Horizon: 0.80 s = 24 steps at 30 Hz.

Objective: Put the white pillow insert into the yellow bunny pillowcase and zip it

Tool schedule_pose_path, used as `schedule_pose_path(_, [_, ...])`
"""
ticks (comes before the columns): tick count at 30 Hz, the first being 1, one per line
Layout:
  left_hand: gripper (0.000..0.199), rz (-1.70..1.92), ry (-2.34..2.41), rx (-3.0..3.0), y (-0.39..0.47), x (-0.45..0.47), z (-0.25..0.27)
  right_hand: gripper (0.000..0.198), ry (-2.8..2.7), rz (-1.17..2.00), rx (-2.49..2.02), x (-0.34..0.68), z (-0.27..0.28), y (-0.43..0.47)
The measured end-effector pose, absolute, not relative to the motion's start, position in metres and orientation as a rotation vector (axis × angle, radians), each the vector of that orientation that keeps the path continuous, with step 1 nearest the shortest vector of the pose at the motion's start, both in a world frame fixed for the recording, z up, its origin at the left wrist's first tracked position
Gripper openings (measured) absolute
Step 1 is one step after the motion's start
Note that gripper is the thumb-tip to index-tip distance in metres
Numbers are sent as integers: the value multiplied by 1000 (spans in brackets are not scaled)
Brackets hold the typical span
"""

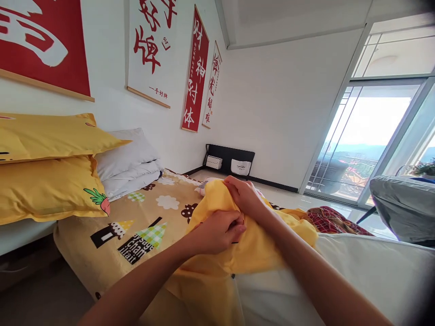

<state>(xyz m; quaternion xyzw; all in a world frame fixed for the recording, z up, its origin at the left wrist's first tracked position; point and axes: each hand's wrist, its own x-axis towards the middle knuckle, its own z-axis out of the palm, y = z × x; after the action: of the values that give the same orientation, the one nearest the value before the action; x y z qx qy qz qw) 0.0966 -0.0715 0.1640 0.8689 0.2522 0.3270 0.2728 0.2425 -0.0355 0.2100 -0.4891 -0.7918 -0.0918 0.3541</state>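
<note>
Both my hands are on a bunched yellow fabric cover (210, 199) in the middle of the head view. My left hand (219, 231) is closed in a pinch on the cloth, thumb against the curled fingers. Just above and to the right, my right hand (246, 197) wraps its fingers over the gathered top of the same cover. Below the hands the yellow cloth hangs down beside a white bedding surface (326, 267). A small dark piece (233, 275) sits at the seam between them. What lies inside the folds is hidden.
A patterned tan blanket (166, 235) spreads at the left, with yellow pillows (47, 185) and a white pillow (129, 149) beyond. A red plaid cloth (333, 222) lies right. A grey covered chair (401, 203) stands near the glass door (370, 136); a black rack (229, 158) is behind.
</note>
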Motion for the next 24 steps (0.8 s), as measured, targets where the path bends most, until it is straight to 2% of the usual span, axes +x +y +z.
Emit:
schedule_pose_path(3, [29, 655, 634, 2368, -64, 86, 168, 28, -2100, -246, -1264, 251, 208, -35])
schedule_pose_path(5, [34, 660, 684, 2451, -61, 71, 175, 28, -2081, -230, -1280, 255, 206, -35])
schedule_pose_path(7, [34, 881, 836, 2497, -54, 52, 181, 28, -2034, -206, -1296, 256, 206, -34])
schedule_pose_path(10, [21, 1261, 1052, 2399, -36, 30, 184, 27, -1949, -170, -1351, 254, 209, -34])
schedule_pose_path(16, [35, 889, 746, 2229, 11, 12, 163, 25, -1894, -143, -1364, 254, 210, -38])
schedule_pose_path(24, [40, 1008, 666, 2072, 32, 15, 140, 27, -1971, -103, -1353, 257, 205, -38])
